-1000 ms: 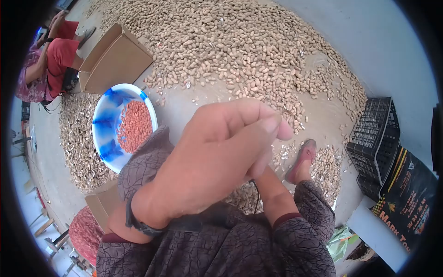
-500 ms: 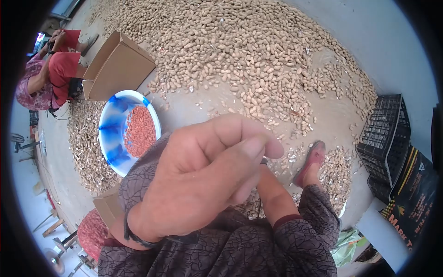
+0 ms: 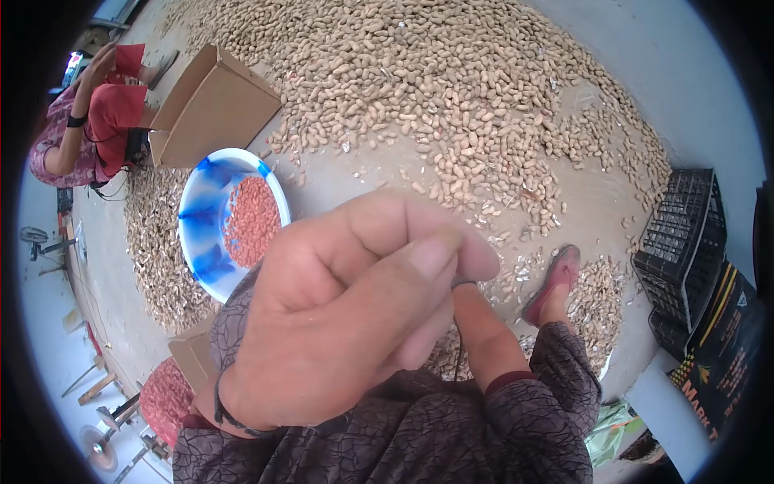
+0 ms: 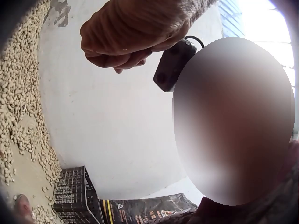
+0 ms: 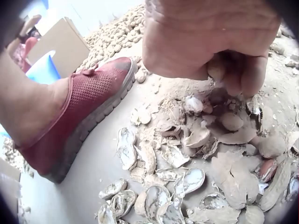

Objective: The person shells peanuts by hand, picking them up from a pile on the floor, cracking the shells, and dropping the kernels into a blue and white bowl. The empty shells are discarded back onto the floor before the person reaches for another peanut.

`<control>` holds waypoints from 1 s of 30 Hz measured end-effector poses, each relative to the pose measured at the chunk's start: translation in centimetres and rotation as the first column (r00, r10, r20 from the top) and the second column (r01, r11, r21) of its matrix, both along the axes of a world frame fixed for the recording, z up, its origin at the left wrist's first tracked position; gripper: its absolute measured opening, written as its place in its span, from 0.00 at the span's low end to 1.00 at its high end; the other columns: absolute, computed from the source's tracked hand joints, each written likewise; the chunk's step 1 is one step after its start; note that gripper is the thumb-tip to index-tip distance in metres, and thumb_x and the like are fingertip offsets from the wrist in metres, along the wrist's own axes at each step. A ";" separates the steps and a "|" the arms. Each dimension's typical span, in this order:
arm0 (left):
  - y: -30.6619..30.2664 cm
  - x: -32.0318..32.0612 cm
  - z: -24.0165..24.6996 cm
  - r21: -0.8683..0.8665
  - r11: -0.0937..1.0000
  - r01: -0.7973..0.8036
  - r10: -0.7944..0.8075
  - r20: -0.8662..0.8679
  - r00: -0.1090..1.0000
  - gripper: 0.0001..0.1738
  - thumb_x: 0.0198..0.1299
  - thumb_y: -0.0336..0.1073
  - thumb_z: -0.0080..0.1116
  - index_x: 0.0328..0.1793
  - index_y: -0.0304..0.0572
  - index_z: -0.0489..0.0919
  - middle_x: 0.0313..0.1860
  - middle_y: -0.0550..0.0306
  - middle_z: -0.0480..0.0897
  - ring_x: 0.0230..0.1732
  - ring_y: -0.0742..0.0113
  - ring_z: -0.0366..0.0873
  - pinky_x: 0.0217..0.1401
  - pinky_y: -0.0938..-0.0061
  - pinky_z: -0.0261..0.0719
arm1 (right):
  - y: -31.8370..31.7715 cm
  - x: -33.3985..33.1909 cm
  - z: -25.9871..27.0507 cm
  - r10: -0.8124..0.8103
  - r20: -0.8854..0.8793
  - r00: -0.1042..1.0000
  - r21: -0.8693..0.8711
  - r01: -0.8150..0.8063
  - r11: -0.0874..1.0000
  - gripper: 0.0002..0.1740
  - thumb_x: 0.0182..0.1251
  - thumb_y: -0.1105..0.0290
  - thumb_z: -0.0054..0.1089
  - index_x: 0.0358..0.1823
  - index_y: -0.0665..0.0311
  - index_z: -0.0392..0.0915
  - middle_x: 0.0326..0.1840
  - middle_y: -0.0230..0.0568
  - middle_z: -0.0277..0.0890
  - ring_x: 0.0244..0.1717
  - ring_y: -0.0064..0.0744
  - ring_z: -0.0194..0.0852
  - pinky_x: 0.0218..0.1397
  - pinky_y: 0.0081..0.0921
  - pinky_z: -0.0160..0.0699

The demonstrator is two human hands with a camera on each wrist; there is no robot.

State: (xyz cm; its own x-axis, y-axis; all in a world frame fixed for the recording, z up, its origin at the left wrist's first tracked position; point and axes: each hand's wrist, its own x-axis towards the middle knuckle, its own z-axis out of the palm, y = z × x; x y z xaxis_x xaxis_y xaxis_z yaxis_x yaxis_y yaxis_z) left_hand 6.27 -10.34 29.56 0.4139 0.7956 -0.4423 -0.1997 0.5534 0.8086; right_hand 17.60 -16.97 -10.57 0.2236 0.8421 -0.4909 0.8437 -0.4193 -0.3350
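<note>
Raised close before the camera, my left hand [image 3: 347, 302] has its fingers curled in and its thumb against the index finger; nothing shows between them. In the left wrist view this hand [image 4: 135, 30] appears near a black device [image 4: 175, 65] beside a blurred head. My right hand [image 5: 205, 42] reaches down among broken peanut shells [image 5: 180, 182], fingers bent, with a small tan rounded bit at the fingertips; I cannot tell whether it is held. In the head view the left hand hides the right one, leaving the right forearm [image 3: 488, 339] visible.
A blue-and-white basin [image 3: 193, 250] holds reddish peanut kernels [image 3: 256, 219]. Unshelled peanuts [image 3: 435, 89] spread across the floor ahead. A cardboard box [image 3: 222, 113] and a seated person [image 3: 68, 145] are at the left, a black crate [image 3: 681, 234] at the right. A red shoe [image 5: 96, 91] stands beside the shells.
My left hand has shifted slightly left and down in the head view, still curled. The surroundings have slid a little to the right. The seated person's arm has moved.
</note>
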 end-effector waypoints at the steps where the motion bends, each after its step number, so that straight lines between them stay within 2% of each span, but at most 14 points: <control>1: 0.0 -0.1 0.0 0.008 1.000 0.000 0.000 -0.001 1.000 0.14 0.61 0.35 0.41 0.35 0.26 0.71 0.10 0.67 0.64 0.10 0.85 0.53 0.37 0.90 0.68 | 0.1 0.3 0.6 0.003 0.004 1.000 -0.003 -0.003 1.000 0.18 0.45 0.68 0.54 0.37 0.72 0.67 0.32 0.56 0.75 0.38 0.46 0.76 0.44 0.34 0.73; 3: 0.1 -0.2 0.2 0.015 1.000 -0.002 0.002 0.008 1.000 0.14 0.61 0.34 0.41 0.35 0.26 0.71 0.10 0.67 0.64 0.10 0.85 0.53 0.34 0.90 0.68 | 0.5 1.2 1.7 -0.101 -0.076 0.992 -0.103 0.093 0.990 0.18 0.47 0.68 0.51 0.40 0.72 0.67 0.33 0.59 0.74 0.41 0.49 0.75 0.47 0.34 0.71; 6: 0.4 -0.3 0.8 -0.058 0.997 0.043 -0.043 0.004 0.999 0.14 0.61 0.35 0.41 0.35 0.27 0.71 0.10 0.67 0.65 0.09 0.85 0.52 0.25 0.88 0.63 | -0.8 3.8 -8.2 -0.004 -0.189 0.982 -0.081 -0.011 0.997 0.16 0.51 0.68 0.48 0.40 0.72 0.69 0.30 0.56 0.75 0.34 0.47 0.77 0.37 0.35 0.76; 7: 0.3 -0.4 0.5 -0.019 0.999 0.035 -0.033 0.073 0.997 0.14 0.61 0.35 0.41 0.36 0.28 0.71 0.11 0.67 0.65 0.10 0.85 0.52 0.20 0.88 0.58 | -0.2 3.9 -5.2 -0.005 -0.182 0.983 -0.083 -0.011 0.997 0.16 0.51 0.68 0.48 0.40 0.72 0.69 0.30 0.56 0.75 0.34 0.47 0.77 0.37 0.35 0.76; 8: 0.3 -0.6 0.3 0.021 1.000 0.024 -0.026 0.143 0.989 0.14 0.62 0.34 0.40 0.37 0.28 0.72 0.11 0.68 0.65 0.10 0.86 0.52 0.16 0.88 0.53 | 0.5 4.3 -1.8 -0.396 -0.443 0.805 -0.273 0.300 0.914 0.15 0.53 0.68 0.48 0.38 0.73 0.70 0.27 0.52 0.75 0.29 0.43 0.77 0.30 0.33 0.77; 9: 0.5 -0.7 0.3 0.021 1.000 0.024 -0.027 0.149 0.988 0.14 0.62 0.34 0.40 0.37 0.28 0.72 0.11 0.68 0.65 0.10 0.86 0.52 0.16 0.88 0.53 | 1.1 4.4 1.3 -0.707 -0.562 0.429 -0.518 0.484 0.705 0.14 0.54 0.69 0.47 0.37 0.73 0.71 0.25 0.48 0.74 0.24 0.40 0.77 0.22 0.31 0.77; 10: 0.6 -0.8 0.4 0.030 0.999 0.020 -0.024 0.135 0.991 0.14 0.62 0.35 0.40 0.38 0.29 0.72 0.12 0.68 0.65 0.10 0.86 0.52 0.15 0.89 0.51 | 1.2 4.6 2.1 -0.707 -0.559 0.433 -0.513 0.488 0.706 0.14 0.54 0.69 0.47 0.37 0.73 0.71 0.25 0.48 0.74 0.24 0.40 0.77 0.22 0.31 0.77; 12: 0.8 -0.9 0.5 0.045 0.999 0.019 -0.025 0.136 0.990 0.14 0.62 0.35 0.40 0.39 0.29 0.72 0.12 0.68 0.65 0.11 0.86 0.52 0.14 0.90 0.49 | 1.4 5.3 3.8 -0.669 -0.696 0.260 -0.575 0.356 0.737 0.12 0.56 0.70 0.47 0.37 0.73 0.72 0.23 0.42 0.73 0.17 0.31 0.74 0.13 0.24 0.73; 16: 1.0 -0.8 0.3 0.012 0.999 0.033 -0.035 0.195 0.980 0.13 0.62 0.34 0.41 0.40 0.30 0.72 0.15 0.67 0.67 0.11 0.86 0.53 0.14 0.91 0.49 | 1.6 5.7 8.2 -0.630 -0.765 0.136 -0.552 0.364 0.750 0.11 0.57 0.71 0.48 0.38 0.71 0.72 0.23 0.41 0.73 0.17 0.26 0.73 0.15 0.22 0.75; 18: 1.1 -0.6 0.0 0.024 0.998 0.050 -0.054 0.226 0.973 0.13 0.62 0.34 0.42 0.41 0.30 0.72 0.17 0.67 0.68 0.11 0.85 0.54 0.14 0.91 0.50 | 1.8 5.8 11.0 -0.490 -0.869 0.065 -0.441 0.345 0.829 0.10 0.58 0.70 0.49 0.37 0.69 0.73 0.23 0.38 0.74 0.17 0.22 0.71 0.17 0.17 0.71; 22: 1.1 0.3 -0.7 0.002 0.997 0.081 -0.077 0.320 0.944 0.12 0.62 0.33 0.42 0.43 0.30 0.73 0.19 0.67 0.69 0.13 0.85 0.56 0.15 0.92 0.52 | 2.6 6.4 18.0 -0.371 -0.906 0.202 -0.284 0.360 0.889 0.09 0.59 0.70 0.51 0.37 0.67 0.73 0.23 0.36 0.74 0.18 0.19 0.69 0.18 0.11 0.66; 24: 1.1 0.8 -1.3 -0.022 0.995 0.102 -0.088 0.346 0.934 0.13 0.62 0.34 0.44 0.44 0.30 0.73 0.19 0.67 0.69 0.15 0.85 0.57 0.15 0.92 0.53 | 2.9 6.8 20.6 -0.221 -0.963 0.155 -0.147 0.388 0.910 0.10 0.59 0.70 0.52 0.39 0.68 0.73 0.23 0.34 0.74 0.19 0.17 0.68 0.18 0.09 0.62; 27: 0.9 1.1 -2.2 -0.033 0.995 0.090 -0.078 0.268 0.960 0.13 0.61 0.34 0.45 0.44 0.30 0.73 0.20 0.67 0.70 0.16 0.85 0.59 0.16 0.92 0.54 | 2.5 7.2 26.8 -0.196 -0.978 0.070 -0.137 0.490 0.861 0.11 0.59 0.69 0.52 0.40 0.69 0.73 0.23 0.34 0.74 0.19 0.16 0.68 0.18 0.09 0.63; 30: 0.9 1.2 -3.5 0.029 0.996 0.090 -0.094 0.185 0.978 0.13 0.61 0.34 0.47 0.46 0.32 0.74 0.22 0.67 0.72 0.16 0.85 0.60 0.17 0.91 0.56 | 1.2 7.6 32.4 -0.138 -0.987 0.082 -0.077 0.511 0.856 0.14 0.59 0.66 0.53 0.40 0.71 0.73 0.21 0.33 0.73 0.19 0.16 0.68 0.19 0.08 0.65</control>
State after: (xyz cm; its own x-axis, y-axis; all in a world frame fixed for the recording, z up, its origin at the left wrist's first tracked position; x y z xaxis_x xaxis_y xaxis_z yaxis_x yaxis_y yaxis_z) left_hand 7.51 -9.41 26.07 0.5592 0.7582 -0.3352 -0.2965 0.5605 0.7732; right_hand 25.23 -15.76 21.83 0.0291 0.9345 -0.3548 -0.4315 -0.3084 -0.8477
